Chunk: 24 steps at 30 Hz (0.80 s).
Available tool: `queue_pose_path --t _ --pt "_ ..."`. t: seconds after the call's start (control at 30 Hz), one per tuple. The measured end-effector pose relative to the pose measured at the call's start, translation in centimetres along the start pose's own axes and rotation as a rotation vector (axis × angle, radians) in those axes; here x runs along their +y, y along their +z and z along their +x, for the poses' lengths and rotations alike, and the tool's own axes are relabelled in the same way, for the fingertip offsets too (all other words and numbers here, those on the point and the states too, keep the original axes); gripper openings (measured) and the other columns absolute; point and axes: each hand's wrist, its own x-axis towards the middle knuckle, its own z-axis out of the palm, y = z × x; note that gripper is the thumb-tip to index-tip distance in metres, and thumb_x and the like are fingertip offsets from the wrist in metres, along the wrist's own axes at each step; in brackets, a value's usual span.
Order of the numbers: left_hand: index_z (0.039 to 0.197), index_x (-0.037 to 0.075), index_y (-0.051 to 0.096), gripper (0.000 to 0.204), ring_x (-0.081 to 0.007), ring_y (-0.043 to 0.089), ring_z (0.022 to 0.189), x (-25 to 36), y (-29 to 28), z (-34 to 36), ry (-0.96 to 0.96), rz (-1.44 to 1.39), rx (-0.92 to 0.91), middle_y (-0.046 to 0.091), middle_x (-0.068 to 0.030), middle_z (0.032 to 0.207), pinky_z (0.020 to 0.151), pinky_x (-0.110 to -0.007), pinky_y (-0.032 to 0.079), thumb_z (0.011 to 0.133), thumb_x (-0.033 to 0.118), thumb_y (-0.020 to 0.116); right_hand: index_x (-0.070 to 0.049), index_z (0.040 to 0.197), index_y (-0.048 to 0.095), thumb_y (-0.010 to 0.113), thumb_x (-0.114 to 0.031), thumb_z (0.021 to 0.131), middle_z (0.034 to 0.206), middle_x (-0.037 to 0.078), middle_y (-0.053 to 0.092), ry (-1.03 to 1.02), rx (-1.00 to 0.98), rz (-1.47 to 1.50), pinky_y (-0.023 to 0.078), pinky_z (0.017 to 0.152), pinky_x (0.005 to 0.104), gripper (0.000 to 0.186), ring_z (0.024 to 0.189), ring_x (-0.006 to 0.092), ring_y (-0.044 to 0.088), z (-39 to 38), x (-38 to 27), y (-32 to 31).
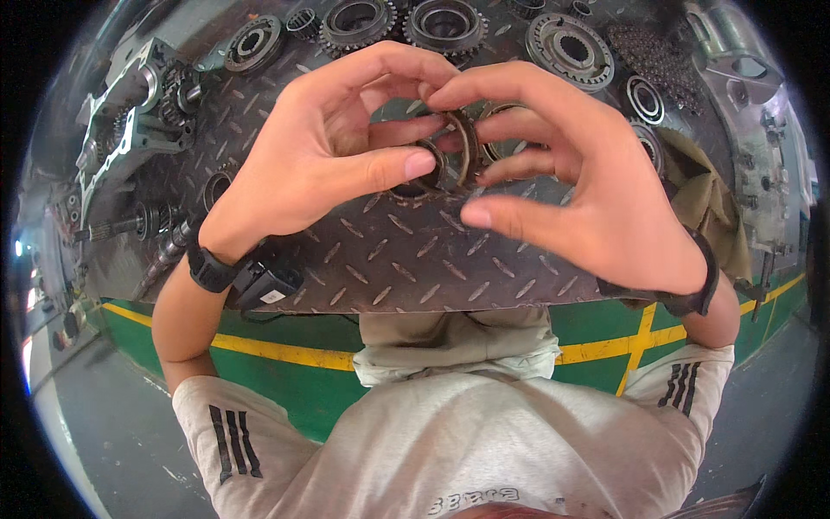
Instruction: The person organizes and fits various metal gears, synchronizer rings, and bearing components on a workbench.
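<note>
Head view had both bare hands over a dark steel diamond-plate tabletop (372,268). Left hand (316,160) looked pinched on a thin dark metal ring (469,154), up between the two; right hand (579,164) had fingertips beside it, thumb off, couldn't tell if gripping. Guessing it could've slipped with that thumb off. Nearby: silvery cast-metal housing (137,108) left, crumpled olive cloth (705,199) right, toothed dark steel gear (445,48) just beyond, crowding the fingers.

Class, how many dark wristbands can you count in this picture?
2: one wristband at the wrist of the left hand, a second wristband at that of the right hand. No others show.
</note>
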Motion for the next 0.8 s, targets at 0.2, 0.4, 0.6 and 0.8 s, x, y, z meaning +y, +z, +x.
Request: queue_pose_path --t 0.2,0.4,0.6,0.8 --pt "0.151 -0.002 0.057 0.057 -0.0247 0.054 0.146 -0.1 -0.7 0.2 0.126 0.044 -0.034 0.053 -0.0145 0.156 0.123 -0.045 0.048 0.099 0.011 0.079 0.002 0.142 0.064 0.079 0.011 0.089 0.148 0.011 0.063 0.119 0.04 0.213 0.061 0.099 0.033 0.056 0.12 0.0195 0.07 0.0 -1.0 -1.4" --pt "0.13 0.001 0.069 0.03 -0.0182 0.059 0.132 0.4 -1.8 -0.8 0.129 0.4 0.071 0.059 -0.0117 0.148 0.11 -0.035 0.049 0.104 0.016 0.072 0.006 0.135 0.068 0.078 0.008 0.092 0.131 0.014 0.072 0.091 0.316 -0.112 0.057 0.096 0.0283 0.044 0.105 0.015 0.069 -0.7 -2.5 -3.9" --pt "0.122 0.002 0.069 0.025 -0.016 0.058 0.128 1.1 -1.4 -1.2 0.012 0.306 0.11 0.061 -0.0102 0.139 0.108 -0.031 0.048 0.104 0.02 0.07 0.006 0.11 0.075 0.082 0.013 0.082 0.115 0.014 0.076 -0.123 0.063 -0.573 0.057 0.09 0.0298 0.03 0.1 0.0194 0.072 -0.2 -1.5 -4.3" --pt "0.118 0.003 0.068 0.024 -0.0159 0.059 0.126 0.4 -1.8 -1.3 0.052 0.314 0.094 0.063 -0.0089 0.134 0.108 -0.032 0.046 0.103 0.021 0.069 0.002 0.107 0.077 0.082 0.014 0.075 0.11 0.015 0.075 -0.15 -0.072 -0.62 0.059 0.085 0.0343 0.034 0.096 0.0275 0.074 -0.5 -1.7 -2.8"
